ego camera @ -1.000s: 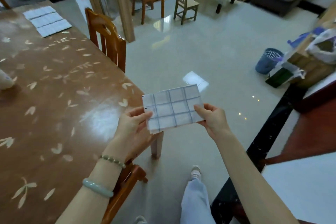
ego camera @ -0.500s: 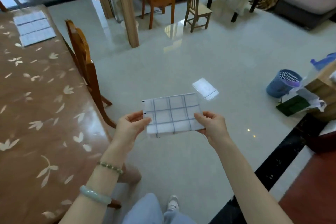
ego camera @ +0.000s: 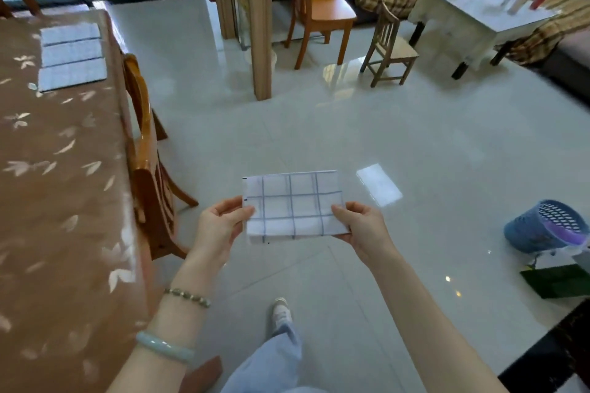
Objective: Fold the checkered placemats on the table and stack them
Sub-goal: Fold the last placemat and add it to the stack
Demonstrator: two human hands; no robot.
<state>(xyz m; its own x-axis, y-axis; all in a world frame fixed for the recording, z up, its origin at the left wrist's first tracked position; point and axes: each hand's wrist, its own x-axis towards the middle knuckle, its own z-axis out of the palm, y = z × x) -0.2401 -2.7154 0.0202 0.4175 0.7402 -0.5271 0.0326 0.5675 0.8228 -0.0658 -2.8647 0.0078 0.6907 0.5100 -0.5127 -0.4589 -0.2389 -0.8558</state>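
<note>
A folded white placemat (ego camera: 292,206) with a blue grid hangs in the air over the floor, held between both hands. My left hand (ego camera: 220,226) pinches its left edge and my right hand (ego camera: 364,228) pinches its right edge. At the far end of the brown leaf-patterned table (ego camera: 60,201), three more checkered placemats (ego camera: 72,56) lie flat side by side.
A wooden chair (ego camera: 147,175) stands tucked against the table's right side. A wooden post (ego camera: 260,22), two more chairs and a white side table (ego camera: 479,13) stand farther off. A blue basket (ego camera: 546,226) and a dark bag (ego camera: 562,281) sit on the floor at right.
The view has swung right, away from the table, which now sits farther left. Both hands still hold the folded placemat, now over the floor instead of the table's edge.
</note>
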